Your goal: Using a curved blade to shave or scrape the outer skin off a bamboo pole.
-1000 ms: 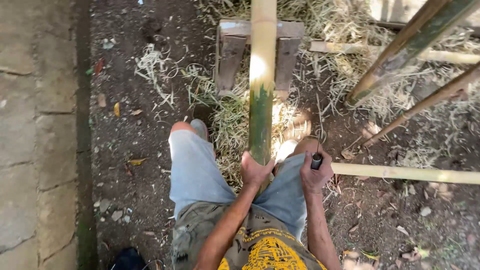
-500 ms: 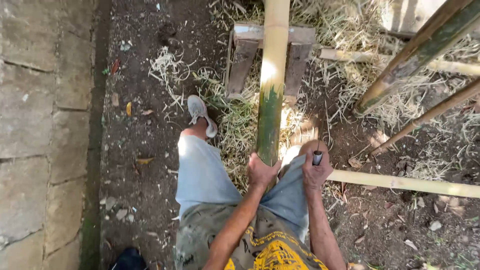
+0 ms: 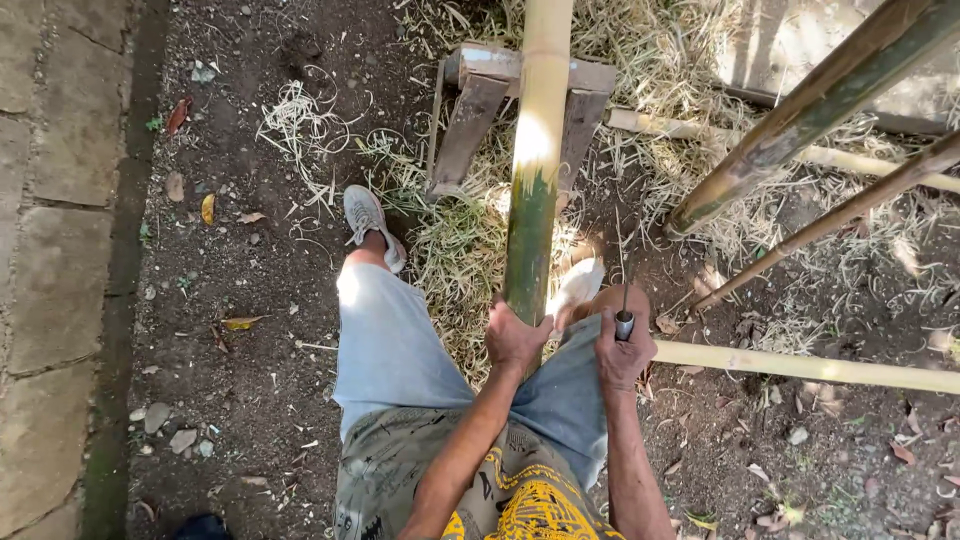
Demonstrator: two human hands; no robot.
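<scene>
A thick bamboo pole (image 3: 535, 170), yellow at the far end and green near me, lies across a wooden trestle (image 3: 478, 110) and runs toward my lap. My left hand (image 3: 515, 338) grips its near end between my legs. My right hand (image 3: 622, 355) is closed on the handle of a knife (image 3: 624, 318), whose thin blade points up beside the pole. My left foot in a grey shoe (image 3: 368, 222) is stretched out to the left.
Bamboo shavings (image 3: 440, 230) litter the dirt under the pole. A pale bamboo pole (image 3: 800, 366) lies on the ground at right. Two dark poles (image 3: 810, 120) slant across the upper right. Stone paving (image 3: 50, 270) borders the left.
My left leg has stretched forward, so the grey shoe now lies further out. Both hands keep their grips on the pole and the knife.
</scene>
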